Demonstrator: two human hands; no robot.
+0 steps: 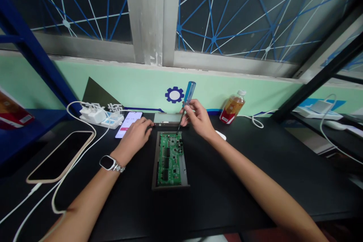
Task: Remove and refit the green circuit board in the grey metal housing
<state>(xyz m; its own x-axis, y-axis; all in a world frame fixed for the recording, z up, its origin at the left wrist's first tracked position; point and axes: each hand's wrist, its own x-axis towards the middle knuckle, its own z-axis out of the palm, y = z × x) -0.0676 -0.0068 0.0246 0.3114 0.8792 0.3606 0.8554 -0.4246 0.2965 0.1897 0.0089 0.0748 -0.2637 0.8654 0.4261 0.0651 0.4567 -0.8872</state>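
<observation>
Screwdriver (185,100): translucent blue plastic handle, metal shaft. Table (255,174): matt black.

In the middle of the black worktop (241,181), the right hand (198,119) grips a blue-handled screwdriver (185,100), tip down on the far right corner of a green circuit board (169,159) lying in its grey case (154,166). The left hand (136,134) rests, holding nothing, at the case's far left corner. A lit phone (129,124) lies just beyond it, and a bottle (233,107) leans at the far edge.

My blue-handled screwdriver (185,98) leans slightly, tip at the far edge of the green circuit board (169,159) (flat in its grey tray (154,170) on the counter (241,181)).
</observation>
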